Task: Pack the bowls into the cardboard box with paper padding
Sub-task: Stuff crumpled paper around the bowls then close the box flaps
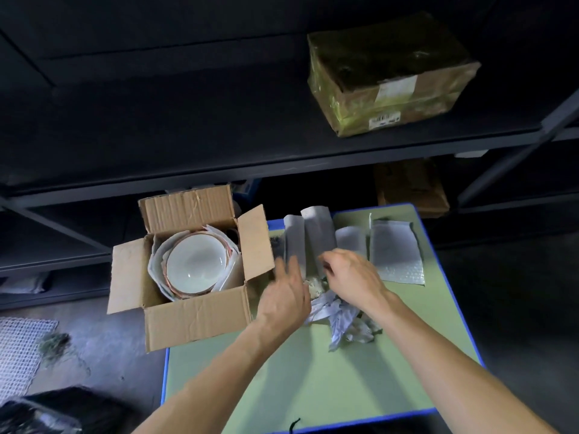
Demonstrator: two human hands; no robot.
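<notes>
An open cardboard box (200, 317) stands at the left end of a green table (313, 380), partly overhanging its edge. Inside it lies a stack of white bowls (195, 266) with copper rims, with white paper tucked around them. To the right of the box lie grey paper sheets (316, 236) and crumpled paper (341, 321). My left hand (286, 292) hovers by the box's right flap, fingers straight. My right hand (351, 277) reaches down onto the paper pile with curled fingers; what its fingertips hold is hidden.
Grey padded sheets (398, 252) lie at the table's back right. A taped cardboard box (388, 76) sits on the dark shelf behind, another box (410, 186) below it. White mesh (18, 349) and dark bags (62, 411) lie on the floor at left.
</notes>
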